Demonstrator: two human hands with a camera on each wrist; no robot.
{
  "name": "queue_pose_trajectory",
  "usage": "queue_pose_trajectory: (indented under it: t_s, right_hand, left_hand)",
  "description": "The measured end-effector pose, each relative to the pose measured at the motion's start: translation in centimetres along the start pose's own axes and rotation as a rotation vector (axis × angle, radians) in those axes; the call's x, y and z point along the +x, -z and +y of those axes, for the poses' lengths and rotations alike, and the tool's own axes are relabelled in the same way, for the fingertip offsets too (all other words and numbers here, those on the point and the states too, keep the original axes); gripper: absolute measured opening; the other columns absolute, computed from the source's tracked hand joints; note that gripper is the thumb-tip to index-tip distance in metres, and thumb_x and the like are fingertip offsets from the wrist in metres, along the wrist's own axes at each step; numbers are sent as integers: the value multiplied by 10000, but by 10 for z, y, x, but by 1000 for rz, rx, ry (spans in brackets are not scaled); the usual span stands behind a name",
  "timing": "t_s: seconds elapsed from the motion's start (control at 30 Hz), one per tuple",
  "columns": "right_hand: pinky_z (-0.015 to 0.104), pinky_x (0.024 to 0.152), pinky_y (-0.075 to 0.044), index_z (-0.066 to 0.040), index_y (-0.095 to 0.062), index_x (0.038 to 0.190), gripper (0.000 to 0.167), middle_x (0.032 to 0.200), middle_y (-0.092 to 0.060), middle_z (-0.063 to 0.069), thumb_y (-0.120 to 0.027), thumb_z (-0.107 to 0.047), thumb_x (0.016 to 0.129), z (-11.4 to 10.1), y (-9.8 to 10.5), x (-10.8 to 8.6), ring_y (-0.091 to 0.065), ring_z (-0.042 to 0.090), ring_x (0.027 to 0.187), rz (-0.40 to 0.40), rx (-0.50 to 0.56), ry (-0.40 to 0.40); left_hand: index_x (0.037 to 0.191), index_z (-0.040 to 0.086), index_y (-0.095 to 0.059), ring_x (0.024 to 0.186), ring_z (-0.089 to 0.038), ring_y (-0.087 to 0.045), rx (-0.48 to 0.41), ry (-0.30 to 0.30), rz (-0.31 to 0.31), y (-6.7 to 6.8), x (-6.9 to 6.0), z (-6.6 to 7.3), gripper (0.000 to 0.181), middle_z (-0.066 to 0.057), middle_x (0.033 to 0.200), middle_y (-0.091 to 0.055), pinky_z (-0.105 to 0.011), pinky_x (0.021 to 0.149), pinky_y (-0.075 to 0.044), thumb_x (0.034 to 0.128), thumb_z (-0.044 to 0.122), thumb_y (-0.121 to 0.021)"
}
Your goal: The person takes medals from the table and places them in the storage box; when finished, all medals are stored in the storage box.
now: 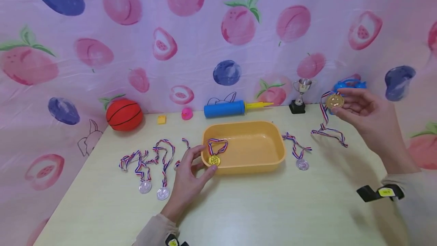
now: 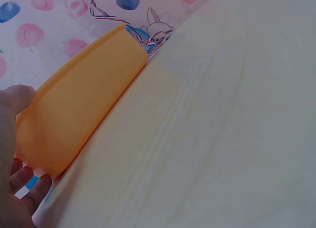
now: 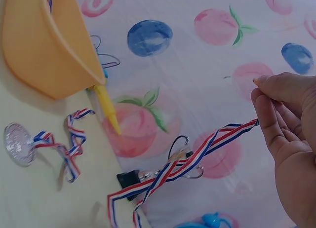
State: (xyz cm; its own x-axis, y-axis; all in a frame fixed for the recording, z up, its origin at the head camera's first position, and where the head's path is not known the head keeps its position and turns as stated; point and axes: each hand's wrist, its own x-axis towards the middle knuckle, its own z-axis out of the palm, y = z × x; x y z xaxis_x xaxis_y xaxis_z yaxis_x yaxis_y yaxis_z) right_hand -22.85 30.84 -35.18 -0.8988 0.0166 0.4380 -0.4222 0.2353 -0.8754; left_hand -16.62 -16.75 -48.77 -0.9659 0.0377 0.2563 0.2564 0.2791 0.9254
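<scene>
Pinched between thumb and fingers of the right hand (image 1: 367, 115) is a gold medal (image 1: 334, 101), raised at the right; its striped ribbon (image 3: 197, 154) hangs down, the lower part near the table. The left hand (image 1: 191, 179) holds the left end of the yellow-orange basin (image 1: 246, 169), thumb at the rim in the left wrist view (image 2: 74, 109). Another gold medal (image 1: 214, 160) with its ribbon lies inside the basin, at the left. A silver medal (image 1: 302, 164) lies just right of the basin. Two silver medals (image 1: 145, 186) with tangled ribbons lie left of the left hand.
Along the back stand or lie a red ball (image 1: 124, 114), a yellow block (image 1: 161, 119), a pink duck (image 1: 186, 113), a blue pump (image 1: 224, 109), a trophy (image 1: 300, 96) and a blue object (image 1: 349, 83). Another ribbon (image 1: 186, 142) lies partly behind the left hand.
</scene>
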Motion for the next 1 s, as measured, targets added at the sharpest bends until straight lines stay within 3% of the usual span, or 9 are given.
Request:
queue_pose_trajectory:
  t_s: [0.23,0.43,0.67,0.83,1.0]
  right_hand:
    - [154,865,-620,-30,-700,1463,534,1154,-798,-13,-849,29,954,-29,-6,21,-792,70,980,4,-39,13]
    - [183,879,-621,-28,-712,1445,529,1174,-796,44,-846,60,941,-52,-12,36,-792,127,1001,4,67,66]
    - [171,902,-614,-63,-712,1457,515,1231,-780,50,-842,8,964,-73,-25,47,-777,142,1054,12,77,107]
    - [193,931,-614,-21,-717,1431,507,1204,-780,92,-836,63,946,-81,-38,52,-770,188,1037,-17,208,137]
    - [177,943,-614,-5,-716,1423,496,1212,-776,107,-836,64,948,-89,-48,58,-760,208,1039,-25,201,177]
  left_hand:
    - [1578,141,-551,1450,-252,-586,-1,2,-1,0,0,-1,687,-53,1584,-572,-348,1107,-601,983,197,-889]
    - [1580,151,-550,1453,-253,-587,4,2,1,0,1,-2,687,-46,1586,-570,-347,1109,-599,985,206,-888]
    - [1583,153,-546,1445,-276,-595,5,14,0,0,0,-1,682,-76,1581,-570,-391,1117,-601,989,190,-882]
    - [1583,143,-544,1447,-295,-598,0,13,-4,0,1,-1,679,-96,1576,-571,-387,1112,-603,993,183,-877]
    - [1579,140,-547,1450,-288,-598,-4,17,0,-1,1,-1,681,-96,1576,-574,-380,1107,-606,987,179,-882]
